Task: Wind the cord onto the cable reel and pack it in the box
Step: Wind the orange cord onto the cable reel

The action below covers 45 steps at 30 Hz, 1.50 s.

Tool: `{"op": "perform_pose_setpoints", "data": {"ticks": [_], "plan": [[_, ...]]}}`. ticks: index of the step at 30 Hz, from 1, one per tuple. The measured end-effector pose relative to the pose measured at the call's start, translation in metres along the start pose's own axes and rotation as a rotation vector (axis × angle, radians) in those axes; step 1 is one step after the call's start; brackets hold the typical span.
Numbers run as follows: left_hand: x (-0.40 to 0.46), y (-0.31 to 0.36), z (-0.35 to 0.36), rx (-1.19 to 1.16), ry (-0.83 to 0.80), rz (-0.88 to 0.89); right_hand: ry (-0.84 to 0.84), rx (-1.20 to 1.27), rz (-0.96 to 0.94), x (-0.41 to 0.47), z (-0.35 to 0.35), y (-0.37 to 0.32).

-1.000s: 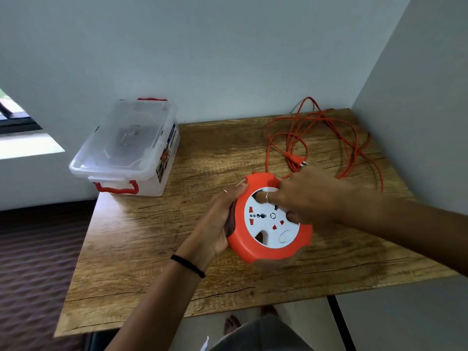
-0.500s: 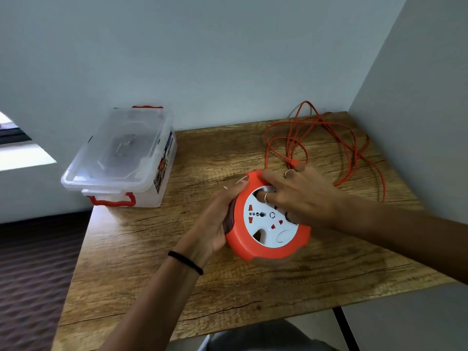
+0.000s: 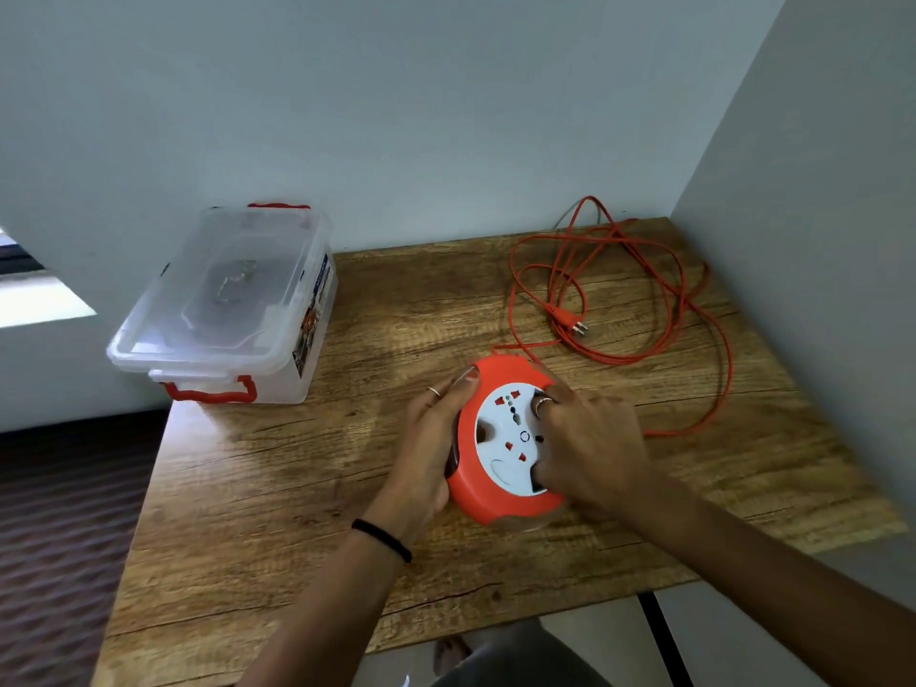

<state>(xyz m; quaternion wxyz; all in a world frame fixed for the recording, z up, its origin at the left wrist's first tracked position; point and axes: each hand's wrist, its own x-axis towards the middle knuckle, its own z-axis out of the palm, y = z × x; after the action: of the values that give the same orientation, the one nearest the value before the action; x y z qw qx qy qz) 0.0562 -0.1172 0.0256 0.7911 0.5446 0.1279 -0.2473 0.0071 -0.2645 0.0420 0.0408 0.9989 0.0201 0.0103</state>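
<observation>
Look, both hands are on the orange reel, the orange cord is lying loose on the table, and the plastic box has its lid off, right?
Not quite. The head view shows the plastic box with its clear lid on, closed. The rest holds: the left hand and right hand are on the orange reel, and the orange cord lies loose on the table.

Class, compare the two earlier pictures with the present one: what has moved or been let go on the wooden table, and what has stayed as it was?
The right hand has shifted from the top edge of the round orange cable reel onto its white socket face, fingers in the recesses. The socket markings sit at a different angle, so the face has turned. The left hand still grips the reel's left rim. The loose orange cord and the lidded clear plastic box lie as before.
</observation>
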Motion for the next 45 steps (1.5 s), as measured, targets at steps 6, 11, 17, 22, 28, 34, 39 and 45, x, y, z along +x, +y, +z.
{"op": "perform_pose_setpoints", "data": {"ticks": [6,11,17,22,28,34,39,45], "plan": [[-0.005,-0.013,0.011,-0.035,0.055,-0.002,-0.105,0.171,0.214,-0.012,0.000,-0.005],[-0.005,-0.023,0.022,-0.061,0.079,0.024,-0.120,0.291,0.391,-0.018,0.004,-0.005],[0.009,-0.024,0.011,-0.036,0.083,-0.091,-0.197,0.289,0.421,-0.015,0.000,-0.011],[0.018,-0.019,-0.005,0.154,0.054,-0.008,-0.232,0.232,0.392,-0.008,-0.001,-0.020],[0.011,-0.026,-0.029,0.713,0.007,0.323,-0.238,0.199,0.364,-0.004,-0.001,-0.041],[-0.002,-0.029,-0.046,1.049,-0.153,0.415,-0.378,0.200,0.370,0.007,-0.003,-0.045],[-0.007,-0.037,-0.065,1.228,-0.206,0.384,-0.590,0.496,0.351,0.012,-0.012,-0.026],[-0.024,-0.060,-0.062,1.322,-0.079,0.503,-0.186,0.408,-0.013,-0.002,-0.012,0.016]]}}
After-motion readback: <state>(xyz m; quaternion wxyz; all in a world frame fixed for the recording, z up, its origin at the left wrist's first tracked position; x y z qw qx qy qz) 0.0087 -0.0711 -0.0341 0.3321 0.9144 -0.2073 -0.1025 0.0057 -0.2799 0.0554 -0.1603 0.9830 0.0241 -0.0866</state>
